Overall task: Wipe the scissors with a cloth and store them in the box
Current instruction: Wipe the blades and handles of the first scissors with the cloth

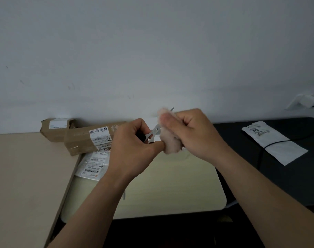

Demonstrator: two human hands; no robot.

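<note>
One wide-angle view, worn on the person's head, faces forward and slightly down. The left hand [134, 142] and right hand [195, 135] sit close to the lens, mid-frame; a pale wall [152, 51] fills the upper half.

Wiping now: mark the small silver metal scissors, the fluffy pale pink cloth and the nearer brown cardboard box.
small silver metal scissors [155, 131]: head view, blades near the pivot.
fluffy pale pink cloth [171, 142]: head view, lower bunched part.
nearer brown cardboard box [79, 141]: head view, bare front face.

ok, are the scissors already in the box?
No, the left hand holds the scissors while the right hand grips the cloth around their blades.
</note>
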